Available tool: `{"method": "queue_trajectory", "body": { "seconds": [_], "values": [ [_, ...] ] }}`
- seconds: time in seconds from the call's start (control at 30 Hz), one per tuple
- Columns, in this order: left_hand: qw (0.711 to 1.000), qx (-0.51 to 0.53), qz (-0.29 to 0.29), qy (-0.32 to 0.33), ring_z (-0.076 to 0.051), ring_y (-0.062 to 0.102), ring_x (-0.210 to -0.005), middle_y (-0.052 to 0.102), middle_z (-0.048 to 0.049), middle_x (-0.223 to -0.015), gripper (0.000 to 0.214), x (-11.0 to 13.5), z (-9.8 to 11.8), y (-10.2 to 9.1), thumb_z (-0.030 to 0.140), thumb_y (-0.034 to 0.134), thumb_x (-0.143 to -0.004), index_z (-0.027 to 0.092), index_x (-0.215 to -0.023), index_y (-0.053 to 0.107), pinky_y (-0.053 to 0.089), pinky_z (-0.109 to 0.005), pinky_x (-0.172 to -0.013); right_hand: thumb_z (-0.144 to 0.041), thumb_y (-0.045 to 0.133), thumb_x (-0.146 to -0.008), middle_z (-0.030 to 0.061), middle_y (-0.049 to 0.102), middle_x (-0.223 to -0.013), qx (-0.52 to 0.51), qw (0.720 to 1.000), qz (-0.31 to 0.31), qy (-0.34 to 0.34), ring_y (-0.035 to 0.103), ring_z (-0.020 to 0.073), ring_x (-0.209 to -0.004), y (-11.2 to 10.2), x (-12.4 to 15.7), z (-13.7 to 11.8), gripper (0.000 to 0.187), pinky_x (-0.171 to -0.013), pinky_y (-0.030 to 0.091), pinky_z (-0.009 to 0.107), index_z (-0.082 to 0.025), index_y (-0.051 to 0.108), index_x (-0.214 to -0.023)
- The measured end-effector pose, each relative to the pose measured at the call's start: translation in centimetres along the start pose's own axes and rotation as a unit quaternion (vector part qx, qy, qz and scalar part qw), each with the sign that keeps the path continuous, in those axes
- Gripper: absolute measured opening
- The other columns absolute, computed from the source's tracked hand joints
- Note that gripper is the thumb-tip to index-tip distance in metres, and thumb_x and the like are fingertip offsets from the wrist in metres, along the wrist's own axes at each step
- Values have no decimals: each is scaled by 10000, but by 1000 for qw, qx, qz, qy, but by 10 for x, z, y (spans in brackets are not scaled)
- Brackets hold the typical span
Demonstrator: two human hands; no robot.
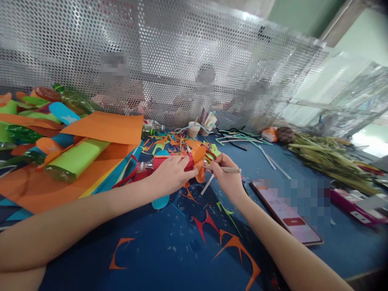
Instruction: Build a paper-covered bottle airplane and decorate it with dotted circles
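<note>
A plastic bottle [157, 162] wrapped in red paper lies on its side, its neck toward the left. Blue rounded paper pieces [160, 201] stick out from its sides, and orange paper petals [199, 161] stand at its right end. Over the red wrap, my left hand [174, 173] is closed, gripping the bottle from above. In a pinch, my right hand [226, 173] holds a thin pale stick [232, 170], its tip reaching the orange petals. Whether the stick is a brush I cannot tell. A red-handled tool [209, 154], partly hidden, lies just behind my right fingers.
Paper sheets [106, 127] and wrapped bottles crowd the left. Paper cups [194, 129] stand at the back before a perforated metal screen [169, 60]; people sit behind it. A phone [286, 212], a pink box [354, 206] and dried stalks [321, 161] lie right. Paper scraps [238, 244] are scattered in front.
</note>
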State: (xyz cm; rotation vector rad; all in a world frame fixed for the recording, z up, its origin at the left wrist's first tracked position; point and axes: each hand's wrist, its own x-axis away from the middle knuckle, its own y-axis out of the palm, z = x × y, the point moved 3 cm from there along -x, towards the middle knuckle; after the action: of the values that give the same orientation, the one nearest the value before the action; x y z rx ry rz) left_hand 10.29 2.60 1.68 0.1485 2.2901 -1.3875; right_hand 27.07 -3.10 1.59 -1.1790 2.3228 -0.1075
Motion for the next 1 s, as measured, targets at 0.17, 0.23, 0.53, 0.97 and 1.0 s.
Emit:
{"method": "queue_trajectory", "body": {
  "seconds": [0.17,0.23,0.53,0.97,1.0],
  "values": [
    [1000,4,8,-4,-218,479,-830,533,-114,-969,270,0,-1,2,217,461,-888,220,-1152,513,402,-342,-692,-234,557,-696,-85,364,-469,5,1000,-20,23,370,102,-457,0,-2,7,215,-471,292,236,-226,384,-570],
    [1000,4,9,-3,-217,477,-831,530,-114,-974,272,1,-1,3,221,463,-889,221,-1157,509,403,-343,-695,-228,554,-694,-84,369,-472,6,999,-23,21,357,100,-454,0,-3,9,212,-473,298,238,-226,382,-569],
    [1000,-5,9,0,-228,489,-825,536,-118,-960,244,0,0,2,227,478,-879,223,-1118,525,410,-344,-673,-241,553,-731,-99,343,-447,-13,1000,-19,6,345,88,-426,3,2,0,236,-454,321,228,-231,361,-593],
    [1000,-10,6,2,-241,501,-829,543,-125,-983,242,1,0,3,249,472,-881,233,-1117,524,417,-359,-676,-276,566,-779,-99,379,-436,-3,1000,-28,3,322,75,-391,9,3,-3,275,-418,278,229,-229,358,-606],
    [1000,-9,6,1,-244,500,-833,544,-128,-989,241,1,0,3,249,472,-880,231,-1114,524,418,-360,-677,-282,567,-783,-99,383,-439,-4,1000,-29,6,321,74,-390,10,3,-3,276,-420,278,230,-228,361,-606]
  ]
}}
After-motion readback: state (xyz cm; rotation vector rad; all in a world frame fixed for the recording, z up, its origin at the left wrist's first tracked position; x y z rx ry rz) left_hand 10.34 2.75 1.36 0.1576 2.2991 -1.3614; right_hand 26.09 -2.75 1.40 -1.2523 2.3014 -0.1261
